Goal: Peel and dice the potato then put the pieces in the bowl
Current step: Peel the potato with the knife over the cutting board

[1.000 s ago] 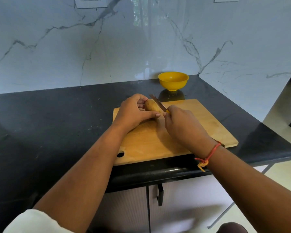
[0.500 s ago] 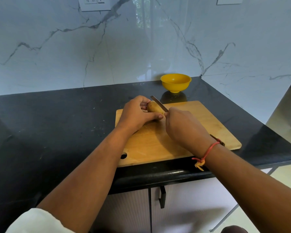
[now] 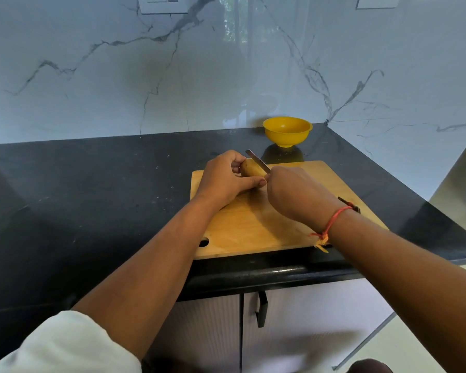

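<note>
Nothing has shifted since a second ago: above the far-left corner of the cutting board (image 3: pixel 253 227), my left hand (image 3: pixel 223 179) grips the potato (image 3: pixel 250 169); my right hand (image 3: pixel 293 195), just beside it, holds the knife (image 3: pixel 256 162), blade against the potato; the bowl (image 3: pixel 287 130) stands beyond the board.

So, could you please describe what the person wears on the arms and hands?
The left hand and right hand are ungloved. A white sleeve sits high on the left arm. A red thread with a yellowish knotted tail circles the right wrist.
</note>
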The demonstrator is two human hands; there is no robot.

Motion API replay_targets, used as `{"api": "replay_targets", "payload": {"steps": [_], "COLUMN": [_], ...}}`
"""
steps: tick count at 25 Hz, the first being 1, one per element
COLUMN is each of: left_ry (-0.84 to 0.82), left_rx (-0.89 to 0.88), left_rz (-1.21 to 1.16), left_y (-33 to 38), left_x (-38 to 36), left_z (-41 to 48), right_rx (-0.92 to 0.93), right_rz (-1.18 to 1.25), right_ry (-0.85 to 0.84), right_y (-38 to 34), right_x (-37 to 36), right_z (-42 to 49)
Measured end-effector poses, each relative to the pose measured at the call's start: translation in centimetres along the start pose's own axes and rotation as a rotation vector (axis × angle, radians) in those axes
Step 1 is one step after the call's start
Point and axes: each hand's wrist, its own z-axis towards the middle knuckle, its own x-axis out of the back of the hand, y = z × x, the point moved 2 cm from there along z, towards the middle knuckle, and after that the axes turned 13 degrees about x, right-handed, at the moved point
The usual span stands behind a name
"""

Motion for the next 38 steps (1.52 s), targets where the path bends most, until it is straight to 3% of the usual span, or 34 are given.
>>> {"api": "replay_targets", "payload": {"steps": [12, 26, 38], "left_ry": [-0.005, -0.031, -0.043], "left_rx": [-0.059, 0.006, 0.065], "left_rz": [-0.021, -0.067, -0.086], "left_y": [0.6, 0.3, 0.1], "left_x": [0.0, 0.2, -0.1], "left_z": [-0.7, -0.8, -0.3], "right_rx": [0.108, 0.181, 0.193], "right_rz": [-0.198, -0.218, -0.355], "right_ry": [-0.125, -0.249, -0.242], "right_y": [-0.2, -0.5, 0.1], "right_x": [1.2, 1.8, 1.5], "right_z": [1.4, 0.6, -0.9]}}
